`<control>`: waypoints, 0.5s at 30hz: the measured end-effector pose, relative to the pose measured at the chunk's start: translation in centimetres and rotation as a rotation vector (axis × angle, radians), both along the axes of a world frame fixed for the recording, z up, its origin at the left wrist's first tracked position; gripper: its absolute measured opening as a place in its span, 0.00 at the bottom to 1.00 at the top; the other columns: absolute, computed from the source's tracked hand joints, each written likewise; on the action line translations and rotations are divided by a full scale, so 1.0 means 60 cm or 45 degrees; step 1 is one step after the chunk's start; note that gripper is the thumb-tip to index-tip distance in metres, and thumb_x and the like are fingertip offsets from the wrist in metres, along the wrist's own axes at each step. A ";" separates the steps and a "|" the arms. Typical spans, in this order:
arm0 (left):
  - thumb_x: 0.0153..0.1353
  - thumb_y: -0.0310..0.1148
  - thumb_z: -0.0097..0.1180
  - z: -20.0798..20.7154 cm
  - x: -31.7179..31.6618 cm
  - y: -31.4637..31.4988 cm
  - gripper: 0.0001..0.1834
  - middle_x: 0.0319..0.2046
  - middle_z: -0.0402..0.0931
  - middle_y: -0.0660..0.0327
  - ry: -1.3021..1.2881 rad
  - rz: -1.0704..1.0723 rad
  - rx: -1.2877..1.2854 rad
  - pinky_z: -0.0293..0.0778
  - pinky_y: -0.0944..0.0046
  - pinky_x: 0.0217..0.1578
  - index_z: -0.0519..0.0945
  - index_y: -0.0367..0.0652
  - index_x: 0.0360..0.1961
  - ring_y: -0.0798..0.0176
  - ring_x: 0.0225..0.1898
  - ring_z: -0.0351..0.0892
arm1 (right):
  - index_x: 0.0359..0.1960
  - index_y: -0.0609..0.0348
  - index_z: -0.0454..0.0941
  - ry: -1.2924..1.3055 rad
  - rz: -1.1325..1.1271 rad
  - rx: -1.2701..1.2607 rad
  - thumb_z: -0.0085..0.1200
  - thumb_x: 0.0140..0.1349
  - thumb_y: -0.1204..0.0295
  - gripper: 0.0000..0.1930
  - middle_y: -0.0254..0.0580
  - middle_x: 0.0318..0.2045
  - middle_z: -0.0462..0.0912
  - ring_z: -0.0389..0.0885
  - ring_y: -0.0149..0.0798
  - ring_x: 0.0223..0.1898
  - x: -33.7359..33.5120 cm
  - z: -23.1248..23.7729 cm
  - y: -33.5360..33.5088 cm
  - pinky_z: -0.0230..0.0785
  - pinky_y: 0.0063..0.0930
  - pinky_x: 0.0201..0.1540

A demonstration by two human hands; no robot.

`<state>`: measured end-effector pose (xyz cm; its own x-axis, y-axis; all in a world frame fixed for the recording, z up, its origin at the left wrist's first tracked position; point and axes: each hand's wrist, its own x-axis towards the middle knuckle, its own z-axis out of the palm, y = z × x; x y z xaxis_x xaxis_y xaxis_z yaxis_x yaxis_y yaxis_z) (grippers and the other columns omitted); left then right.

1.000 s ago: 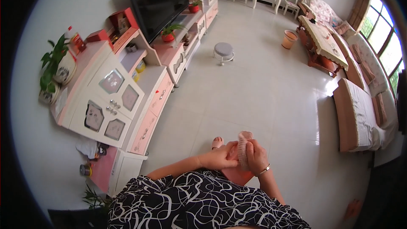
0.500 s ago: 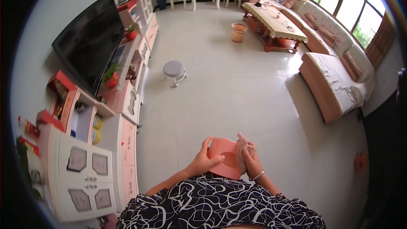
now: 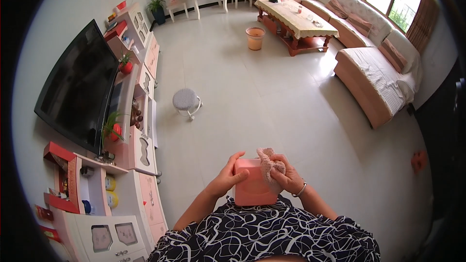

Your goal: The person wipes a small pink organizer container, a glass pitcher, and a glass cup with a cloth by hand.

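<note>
A pink box [image 3: 253,190] with rounded corners is held up in front of my body. My left hand [image 3: 227,175] grips its left side, thumb on the near face and fingers behind the edge. Bunched in my right hand [image 3: 288,178] is a beige-pink cloth [image 3: 267,164], pressed against the box's upper right part. The cloth hides that corner of the box. A bracelet circles my right wrist.
On the left run a pink-and-white cabinet [image 3: 148,191] and a large television [image 3: 80,87]. A round grey stool [image 3: 185,100] stands on the tiled floor, with a waste bin [image 3: 255,39] beyond. A cloth-covered coffee table [image 3: 296,17] and sofa [image 3: 366,85] lie right.
My right hand with the cloth has shifted from the box's right edge onto its upper right part. The box is turned differently, and the room has slid left in view.
</note>
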<state>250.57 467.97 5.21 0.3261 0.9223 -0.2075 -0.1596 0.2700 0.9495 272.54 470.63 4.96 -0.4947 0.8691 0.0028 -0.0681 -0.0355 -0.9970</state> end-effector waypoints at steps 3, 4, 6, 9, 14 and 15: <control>0.50 0.45 0.58 -0.004 -0.001 0.060 0.36 0.45 0.64 0.54 -0.009 0.206 0.019 0.61 0.64 0.49 0.56 0.39 0.55 0.63 0.47 0.63 | 0.47 0.56 0.62 -0.120 0.071 0.128 0.41 0.61 0.70 0.13 0.33 0.38 0.68 0.64 0.25 0.41 -0.025 0.008 0.084 0.60 0.21 0.45; 0.51 0.40 0.57 -0.001 0.000 0.085 0.31 0.43 0.65 0.55 -0.054 0.295 0.037 0.63 0.65 0.47 0.59 0.38 0.52 0.65 0.45 0.65 | 0.47 0.55 0.62 -0.095 0.034 0.118 0.42 0.61 0.69 0.13 0.34 0.37 0.69 0.65 0.26 0.40 -0.033 0.000 0.118 0.61 0.21 0.43; 0.52 0.38 0.56 -0.009 -0.001 0.145 0.29 0.42 0.65 0.56 -0.135 0.399 0.043 0.65 0.66 0.45 0.59 0.38 0.51 0.66 0.44 0.65 | 0.47 0.54 0.62 -0.064 0.009 0.119 0.42 0.61 0.67 0.13 0.34 0.35 0.70 0.66 0.27 0.39 -0.056 -0.017 0.185 0.62 0.21 0.41; 0.54 0.35 0.53 -0.010 -0.018 0.234 0.25 0.39 0.65 0.59 -0.318 0.606 0.009 0.67 0.68 0.42 0.60 0.39 0.50 0.68 0.41 0.66 | 0.46 0.56 0.60 0.128 -0.266 0.158 0.41 0.62 0.66 0.14 0.38 0.34 0.70 0.67 0.28 0.39 -0.097 -0.031 0.263 0.62 0.21 0.41; 0.57 0.33 0.49 0.013 -0.040 0.385 0.19 0.38 0.64 0.63 -0.616 0.941 0.002 0.68 0.68 0.40 0.61 0.41 0.47 0.70 0.39 0.65 | 0.45 0.57 0.56 -0.149 -0.350 0.163 0.46 0.58 0.65 0.17 0.43 0.34 0.69 0.69 0.35 0.38 -0.119 -0.016 0.382 0.63 0.27 0.42; 0.57 0.33 0.49 0.011 -0.042 0.405 0.19 0.38 0.64 0.63 -0.612 0.959 0.003 0.68 0.68 0.40 0.61 0.41 0.47 0.70 0.39 0.65 | 0.45 0.57 0.56 -0.183 -0.321 0.197 0.48 0.56 0.65 0.19 0.44 0.35 0.69 0.69 0.36 0.38 -0.127 -0.004 0.402 0.63 0.28 0.42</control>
